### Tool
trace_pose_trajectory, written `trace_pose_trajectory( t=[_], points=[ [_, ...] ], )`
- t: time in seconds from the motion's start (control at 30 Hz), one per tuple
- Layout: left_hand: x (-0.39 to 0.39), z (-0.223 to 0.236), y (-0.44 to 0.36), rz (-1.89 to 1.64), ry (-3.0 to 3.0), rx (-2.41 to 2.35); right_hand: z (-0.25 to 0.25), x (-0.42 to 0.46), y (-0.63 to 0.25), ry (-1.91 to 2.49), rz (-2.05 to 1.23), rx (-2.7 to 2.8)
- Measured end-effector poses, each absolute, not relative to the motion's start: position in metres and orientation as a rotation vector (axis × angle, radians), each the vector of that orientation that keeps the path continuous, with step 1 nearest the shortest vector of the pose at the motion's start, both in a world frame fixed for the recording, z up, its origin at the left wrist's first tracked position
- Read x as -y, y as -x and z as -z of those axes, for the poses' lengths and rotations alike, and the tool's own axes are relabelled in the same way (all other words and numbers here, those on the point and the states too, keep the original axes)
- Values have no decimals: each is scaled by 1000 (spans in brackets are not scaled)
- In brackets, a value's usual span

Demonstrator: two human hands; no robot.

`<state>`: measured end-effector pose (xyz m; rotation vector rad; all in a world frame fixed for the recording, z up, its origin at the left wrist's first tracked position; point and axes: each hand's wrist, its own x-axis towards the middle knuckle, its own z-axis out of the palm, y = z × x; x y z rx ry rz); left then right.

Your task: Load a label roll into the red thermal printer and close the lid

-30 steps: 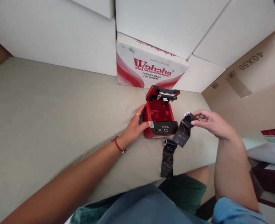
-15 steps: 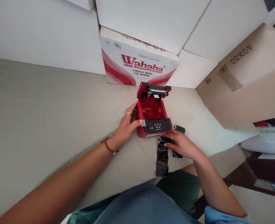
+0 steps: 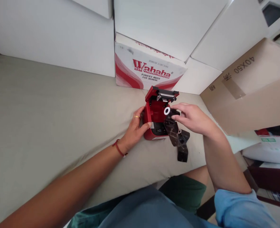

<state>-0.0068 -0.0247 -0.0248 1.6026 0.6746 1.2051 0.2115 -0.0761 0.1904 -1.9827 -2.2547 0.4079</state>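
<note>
A small red and black label printer stands on the pale cloth with its lid tipped up, its red inner bay showing. My left hand grips the printer's left side, thumb on the front corner and fingers along the wall. Between the thumb and fingers of my right hand is a black label roll with a white core, held over the right part of the open bay. Its loose strip hangs down across the printer's front. A second black roll lies on the cloth below, its tail towards me.
Behind the printer stands a Wahaha water carton against white boxes. A large brown carton leans in at the right. The cloth-covered surface stretches away to the left.
My right hand has lifted one black roll from the cloth beside the printer up to the open bay. My left hand keeps its hold on the printer. The view has shifted slightly.
</note>
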Motion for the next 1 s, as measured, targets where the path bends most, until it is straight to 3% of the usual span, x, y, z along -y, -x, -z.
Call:
trace_pose_trajectory(
  t=[0.23, 0.6, 0.7, 0.87, 1.0],
  points=[
    [53, -6, 19, -1519, -2008, -728, -155, 36, -160, 2319, -114, 2463],
    [73, -14, 15, -1486, -2488, -562, -147, 31, -164, 2123, -329, 2442],
    [73, -15, 16, -1489, -2540, -567, -157, 48, -182, 1898, -561, 2108],
    [74, -15, 16, -1572, -2596, -547, -146, 38, -223, 1572, -119, 1416],
    [74, -12, 17, -1615, -2569, -529, -119, 16, -239, 1607, -258, 1483]
  ],
)
